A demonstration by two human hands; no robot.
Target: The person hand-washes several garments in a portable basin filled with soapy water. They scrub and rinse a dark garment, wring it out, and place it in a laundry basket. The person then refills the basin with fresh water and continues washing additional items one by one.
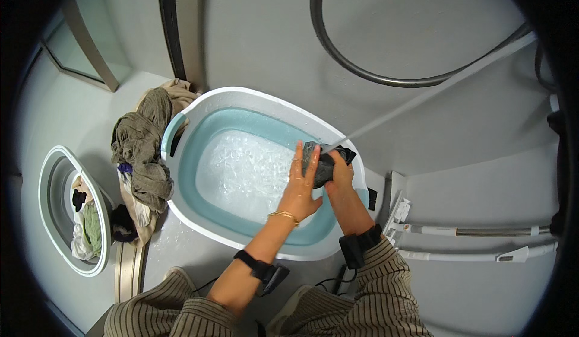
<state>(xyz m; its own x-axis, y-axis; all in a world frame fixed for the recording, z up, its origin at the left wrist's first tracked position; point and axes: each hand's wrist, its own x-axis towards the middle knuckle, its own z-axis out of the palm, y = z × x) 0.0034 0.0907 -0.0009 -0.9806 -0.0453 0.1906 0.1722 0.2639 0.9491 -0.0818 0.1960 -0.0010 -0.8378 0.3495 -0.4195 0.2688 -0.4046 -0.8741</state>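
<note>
A wet, dark grey cloth (322, 172) is bunched up over the right end of a white and teal plastic tub (244, 120). My right hand (342, 172) grips it from the right side. My left hand (303, 187) lies against its left side with the fingers spread and the thumb apart. A stream of water (398, 110) comes down from the upper right and strikes the cloth between my hands. Churned, bubbly water (249, 174) covers the tub's bottom.
Brownish-grey clothes (144, 142) lie heaped against the tub's left end. Farther left, a white and grey basin (106, 228) holds small garments. A metal shower hose (389, 81) loops at the upper right. White-ended poles (452, 231) lie at the right. A glass door panel (77, 47) stands upper left.
</note>
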